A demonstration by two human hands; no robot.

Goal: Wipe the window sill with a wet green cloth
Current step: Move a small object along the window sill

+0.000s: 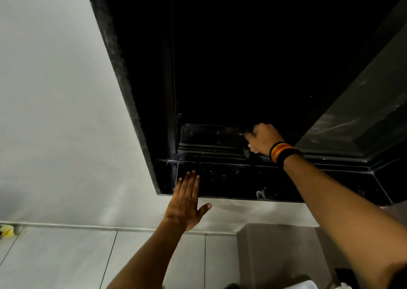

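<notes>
The window sill [231,180] is a glossy black stone ledge with pale specks, running below a dark window opening. My left hand [187,200] lies flat with fingers spread on the sill's front left edge and holds nothing. My right hand [262,138] reaches deeper, over the sliding window track [209,149], with fingers curled on a dark bunched cloth [246,153] that shows only as a small dark lump under the palm. Its colour is not readable in the dim light. A striped wristband [282,152] sits on my right wrist.
A white wall [66,112] fills the left side. Grey floor tiles [88,255] lie below, with a yellowish object [7,230] at the far left. A grey box-like block [275,251] stands under the sill. The black window frame [123,79] rises at left.
</notes>
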